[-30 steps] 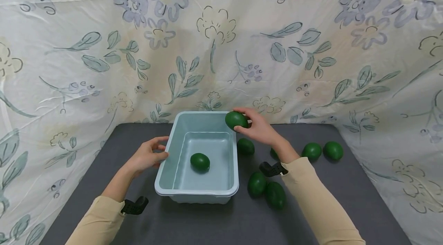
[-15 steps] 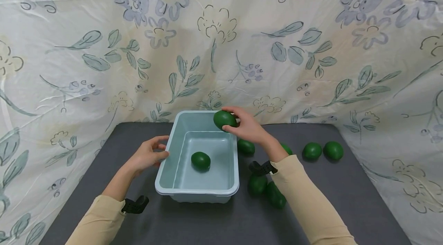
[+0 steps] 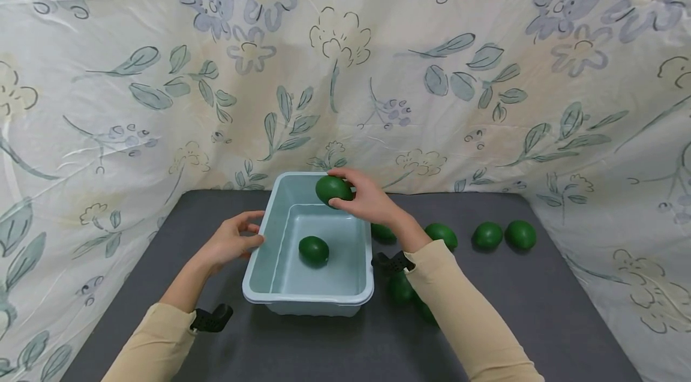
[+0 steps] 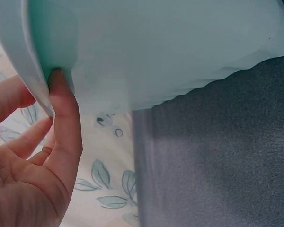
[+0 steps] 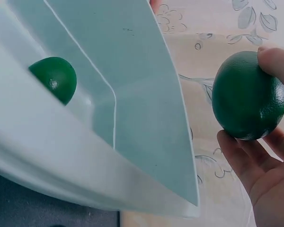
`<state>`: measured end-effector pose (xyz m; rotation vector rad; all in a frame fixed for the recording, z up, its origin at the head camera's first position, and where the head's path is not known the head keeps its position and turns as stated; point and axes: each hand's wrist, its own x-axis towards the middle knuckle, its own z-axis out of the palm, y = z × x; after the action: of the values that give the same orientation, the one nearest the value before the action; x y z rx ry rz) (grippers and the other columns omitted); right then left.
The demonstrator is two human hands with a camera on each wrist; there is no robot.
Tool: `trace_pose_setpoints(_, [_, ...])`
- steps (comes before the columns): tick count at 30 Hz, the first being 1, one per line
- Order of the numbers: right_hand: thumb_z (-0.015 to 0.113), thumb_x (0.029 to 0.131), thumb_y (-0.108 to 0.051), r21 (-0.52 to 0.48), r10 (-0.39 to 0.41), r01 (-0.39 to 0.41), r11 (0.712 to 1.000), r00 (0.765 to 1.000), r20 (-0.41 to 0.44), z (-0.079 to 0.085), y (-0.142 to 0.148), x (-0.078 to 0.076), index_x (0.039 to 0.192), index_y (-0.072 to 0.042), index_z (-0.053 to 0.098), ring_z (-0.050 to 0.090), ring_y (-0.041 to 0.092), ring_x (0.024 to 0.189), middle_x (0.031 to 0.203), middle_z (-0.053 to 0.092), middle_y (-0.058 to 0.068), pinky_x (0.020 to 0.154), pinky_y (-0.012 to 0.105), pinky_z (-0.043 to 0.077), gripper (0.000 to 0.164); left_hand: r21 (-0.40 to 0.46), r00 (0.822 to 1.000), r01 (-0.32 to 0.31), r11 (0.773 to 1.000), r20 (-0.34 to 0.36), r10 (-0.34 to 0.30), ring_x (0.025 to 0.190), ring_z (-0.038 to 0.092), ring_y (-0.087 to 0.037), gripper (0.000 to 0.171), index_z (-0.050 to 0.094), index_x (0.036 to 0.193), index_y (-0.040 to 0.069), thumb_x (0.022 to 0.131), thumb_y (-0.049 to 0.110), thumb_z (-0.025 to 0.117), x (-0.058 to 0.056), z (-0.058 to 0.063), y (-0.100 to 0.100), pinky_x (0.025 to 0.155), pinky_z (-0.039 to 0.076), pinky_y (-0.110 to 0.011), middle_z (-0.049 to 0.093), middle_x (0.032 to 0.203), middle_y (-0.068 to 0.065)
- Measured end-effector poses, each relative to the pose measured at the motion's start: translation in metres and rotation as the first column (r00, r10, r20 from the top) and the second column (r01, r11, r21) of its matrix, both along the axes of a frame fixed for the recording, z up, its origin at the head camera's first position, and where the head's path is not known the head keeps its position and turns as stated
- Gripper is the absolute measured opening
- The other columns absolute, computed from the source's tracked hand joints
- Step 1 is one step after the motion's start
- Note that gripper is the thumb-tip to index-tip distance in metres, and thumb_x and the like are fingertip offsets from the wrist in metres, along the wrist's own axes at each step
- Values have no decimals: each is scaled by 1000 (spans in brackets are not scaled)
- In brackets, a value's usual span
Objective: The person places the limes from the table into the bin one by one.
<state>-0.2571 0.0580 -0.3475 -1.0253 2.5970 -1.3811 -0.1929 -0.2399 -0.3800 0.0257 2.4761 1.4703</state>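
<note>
My right hand [image 3: 369, 197] grips a dark green, glossy avocado [image 3: 333, 190], held above the far part of a pale blue plastic bin [image 3: 308, 298]. In the right wrist view, thumb and fingertips press on opposite sides of that avocado [image 5: 246, 97]. A second avocado [image 3: 314, 250] lies on the bin's floor. At the bin's left side, my left hand [image 3: 231, 242] pinches the rim; the left wrist view shows a finger [image 4: 66, 118] tucked under the rim's edge [image 4: 26, 56].
More avocados lie on the dark grey table [image 3: 302, 349] right of the bin: a pair [image 3: 487, 236] farther right, one [image 3: 441, 234] beside the right forearm, and others partly hidden under it. A floral cloth [image 3: 345, 100] hangs behind the table.
My right hand has carried its avocado leftward, from the bin's right rim to over its far part. The left hand and the bin have stayed in place.
</note>
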Motion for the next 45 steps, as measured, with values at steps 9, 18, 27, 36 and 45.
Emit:
trace_pose_setpoints(9, [66, 85, -20, 37, -21, 20, 999, 1000, 5, -3, -11, -1, 135, -12, 44, 54, 21, 105, 131, 47, 6, 78, 31, 50, 55, 3, 1000, -3, 1000, 5, 3, 83, 60, -22, 62, 32, 142, 9, 87, 10, 60, 0, 1, 0, 66, 55, -38, 50, 110, -19])
trace_pose_setpoints(18, [62, 88, -25, 69, -19, 18, 997, 1000, 4, -5, -13, -4, 140, -15, 38, 46, 26, 120, 139, 39, 6, 92, 42, 45, 58, -2, 1000, -4, 1000, 8, 4, 83, 60, -22, 62, 32, 141, 8, 86, 10, 60, 0, 1, 1, 66, 55, -38, 50, 109, -19])
trace_pose_setpoints(27, [60, 89, -30, 88, -26, 27, 996, 1000, -11, -3, -5, -3, 143, -19, 34, 33, 26, 132, 145, 33, 6, 99, 49, 38, 61, 1, 1000, 2, 1000, 13, -2, 84, 60, -22, 61, 32, 142, 9, 87, 9, 59, -1, 2, 0, 66, 55, -38, 50, 111, -19])
trace_pose_setpoints(36, [62, 88, -29, 49, -17, 18, 999, 1000, -20, -2, 4, 2, 142, -16, 35, 35, 25, 131, 144, 35, 7, 99, 50, 38, 61, 3, 1000, 2, 1000, 12, -2, 84, 59, -22, 61, 32, 142, 8, 87, 8, 59, -1, 1, 0, 66, 55, -38, 50, 110, -19])
trace_pose_setpoints(45, [62, 88, -26, 3, -22, 22, 1000, 998, -53, 1, 16, 9, 142, -17, 36, 33, 22, 132, 145, 34, 4, 100, 49, 37, 60, 13, 1000, 3, 1000, 3, -3, 83, 60, -22, 60, 33, 141, 8, 87, 8, 59, 0, 1, -1, 66, 55, -39, 50, 110, -20])
